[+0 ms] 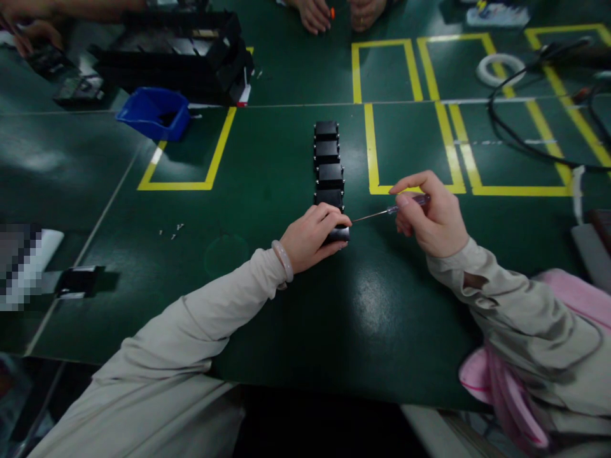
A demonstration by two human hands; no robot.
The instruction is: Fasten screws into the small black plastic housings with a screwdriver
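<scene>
Several small black blocks (327, 150) stand in a line on the green table, with shiny screw-like points along their sides. At the near end of that line, my left hand (312, 236) is closed around the nearest black block (338, 234), covering part of it. My right hand (432, 213) grips a thin screwdriver (392, 209) by its clear purplish handle. The screwdriver's shaft points left, and its tip is close beside my left fingertips at the block; whether it touches is too small to tell.
Loose screws (177, 228) lie to the left, beyond a small black part (79, 282). A blue bin (155, 113) stands near black trays (167, 57). Another person's hands (334, 13) are at the far side. A black cable (506, 127) and white tape roll (500, 69) lie right.
</scene>
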